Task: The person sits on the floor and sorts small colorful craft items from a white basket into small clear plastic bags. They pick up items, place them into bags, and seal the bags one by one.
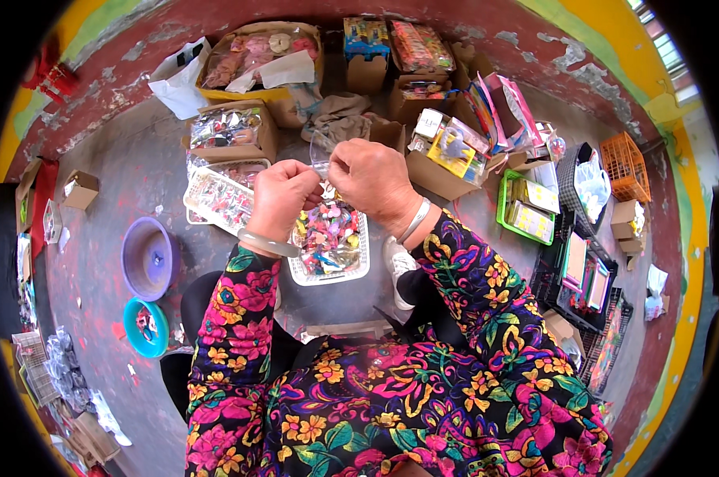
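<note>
One left hand [281, 192]: curled over the basket [332, 278]; grip, can't tell!
Right hand [375, 180]: pinching clear plastic [320, 149]
Basin [146, 256]: left of basket

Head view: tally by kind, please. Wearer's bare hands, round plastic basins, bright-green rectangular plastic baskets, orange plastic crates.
Wearer's bare hands: 2 (left hand, right hand)
Round plastic basins: 2 (purple basin, turquoise basin)
Bright-green rectangular plastic basket: 1
Orange plastic crate: 1
Total: 6
</note>
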{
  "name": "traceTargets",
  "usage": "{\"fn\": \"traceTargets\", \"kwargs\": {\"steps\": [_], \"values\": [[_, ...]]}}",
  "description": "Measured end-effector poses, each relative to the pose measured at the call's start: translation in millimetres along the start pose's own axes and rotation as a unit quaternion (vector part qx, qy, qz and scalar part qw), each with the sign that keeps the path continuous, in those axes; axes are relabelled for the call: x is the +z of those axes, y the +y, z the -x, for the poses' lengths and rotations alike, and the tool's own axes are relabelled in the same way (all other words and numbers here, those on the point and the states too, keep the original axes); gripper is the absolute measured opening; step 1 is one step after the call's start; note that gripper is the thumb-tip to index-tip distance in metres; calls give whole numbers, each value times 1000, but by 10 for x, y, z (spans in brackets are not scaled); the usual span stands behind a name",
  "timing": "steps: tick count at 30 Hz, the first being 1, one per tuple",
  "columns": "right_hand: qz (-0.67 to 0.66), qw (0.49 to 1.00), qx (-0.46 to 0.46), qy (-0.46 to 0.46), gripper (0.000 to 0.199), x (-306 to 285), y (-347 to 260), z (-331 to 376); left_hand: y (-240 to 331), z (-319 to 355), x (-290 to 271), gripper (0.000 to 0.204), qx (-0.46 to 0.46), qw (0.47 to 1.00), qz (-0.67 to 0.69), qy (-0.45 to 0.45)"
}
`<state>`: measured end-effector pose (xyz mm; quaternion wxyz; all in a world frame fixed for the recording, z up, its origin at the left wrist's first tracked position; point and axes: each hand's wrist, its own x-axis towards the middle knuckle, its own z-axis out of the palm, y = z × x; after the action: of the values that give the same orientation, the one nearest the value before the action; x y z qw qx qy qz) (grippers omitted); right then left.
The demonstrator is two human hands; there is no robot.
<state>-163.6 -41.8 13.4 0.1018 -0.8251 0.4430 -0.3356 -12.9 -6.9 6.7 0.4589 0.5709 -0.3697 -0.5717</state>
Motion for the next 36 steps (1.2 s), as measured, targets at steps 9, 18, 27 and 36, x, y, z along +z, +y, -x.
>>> {"fn": "traceTargets", "kwargs": {"steps": [9,18,27,36], "values": [[26,998,-35,-37,11,9,-83,41,-154,-123,31,11,71,984,-148,62],[101,979,-174,10,7,6,-87,19,-128,-115,21,18,402,823,-393,75],[68,995,2,-78,16,-14,-43,58,-50,-56,109,13,451,803,-381,84],[87,993,-74,-17,7,266,-46,187,-272,-211,-21,22,250,893,-370,57]]}}
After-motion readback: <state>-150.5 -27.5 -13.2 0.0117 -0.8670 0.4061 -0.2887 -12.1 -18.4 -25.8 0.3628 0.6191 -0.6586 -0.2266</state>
